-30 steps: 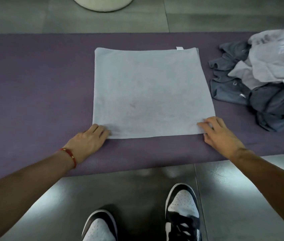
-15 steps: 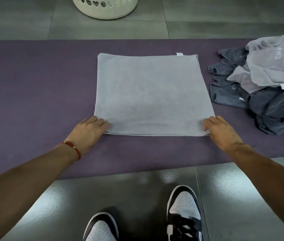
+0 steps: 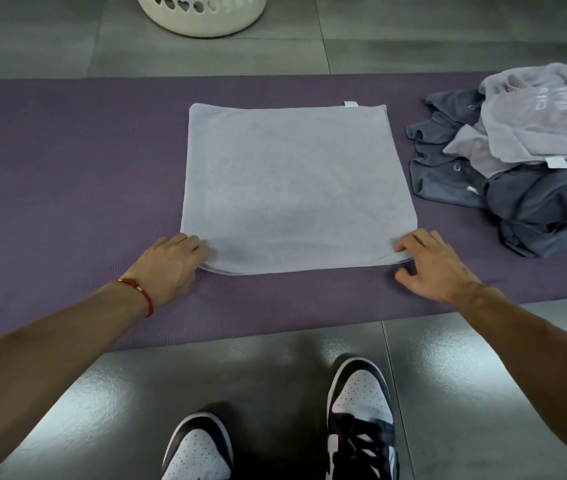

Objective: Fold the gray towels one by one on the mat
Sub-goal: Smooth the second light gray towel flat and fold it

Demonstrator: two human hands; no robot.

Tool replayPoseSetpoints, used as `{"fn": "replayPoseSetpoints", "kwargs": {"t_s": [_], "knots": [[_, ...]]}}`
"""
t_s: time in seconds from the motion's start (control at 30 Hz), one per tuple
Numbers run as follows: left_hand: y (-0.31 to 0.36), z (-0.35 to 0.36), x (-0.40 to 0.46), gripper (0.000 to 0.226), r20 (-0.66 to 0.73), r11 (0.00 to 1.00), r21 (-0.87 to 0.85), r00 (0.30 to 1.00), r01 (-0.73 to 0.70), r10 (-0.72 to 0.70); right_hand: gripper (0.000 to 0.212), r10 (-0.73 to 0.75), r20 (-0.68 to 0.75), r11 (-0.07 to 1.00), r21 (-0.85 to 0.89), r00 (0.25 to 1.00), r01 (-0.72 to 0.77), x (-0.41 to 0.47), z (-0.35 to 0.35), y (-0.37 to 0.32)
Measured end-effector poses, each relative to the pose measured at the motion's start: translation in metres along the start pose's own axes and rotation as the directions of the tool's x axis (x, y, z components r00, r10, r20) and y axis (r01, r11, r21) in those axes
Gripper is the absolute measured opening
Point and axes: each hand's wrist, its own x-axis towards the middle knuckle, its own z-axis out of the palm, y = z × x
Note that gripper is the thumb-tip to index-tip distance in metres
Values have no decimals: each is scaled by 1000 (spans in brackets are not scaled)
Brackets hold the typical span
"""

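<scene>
A light gray towel (image 3: pixel 292 188) lies flat on the purple mat (image 3: pixel 67 168), doubled over, with a white tag at its far edge. My left hand (image 3: pixel 171 265) holds the towel's near left corner, fingers on top of the cloth. My right hand (image 3: pixel 438 268) pinches the near right corner, fingers on top and thumb by the edge. Both corners are puckered and slightly raised off the mat.
A heap of unfolded light and dark gray towels (image 3: pixel 535 168) sits on the mat at the right. A white laundry basket (image 3: pixel 202 15) stands on the tiled floor beyond the mat. My two shoes (image 3: pixel 361 420) are on the floor in front of the mat.
Both hands have closed in on the towel's near corners, which now pucker and lift a little. The view has tilted up, showing more of the basket.
</scene>
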Motion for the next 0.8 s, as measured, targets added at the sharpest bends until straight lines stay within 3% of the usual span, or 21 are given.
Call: {"fn": "replayPoseSetpoints", "kwargs": {"t_s": [0.1, 0.2, 0.27, 0.47, 0.63, 0.8], "knots": [[-1, 1, -6, 30, 159, 999, -6, 986, -48, 49, 40, 31, -12, 1000, 2, 999, -31, 1, -12, -1], [-10, -14, 18, 51, 221, 991, -73, 971, 111, -93, 26, 114, -87, 993, 48, 990, -110, 39, -22, 4], [-24, -27, 51, 51, 272, 965, -116, 942, 234, -195, 30, 134, -69, 988, 83, 989, -128, 78, -30, 7], [-78, -39, 162, 62, 332, 939, 6, 885, 343, -326, 41, 174, -46, 972, 167, 984, -164, 212, -47, 14], [-121, -23, 234, 68, 246, 844, -122, 840, 522, -484, 46, 281, -126, 936, 255, 952, -242, 293, -46, 26], [-152, -10, 266, 55, 107, 798, -222, 827, 561, -552, 41, 392, -137, 874, 363, 910, -322, 323, -38, 32]]}}
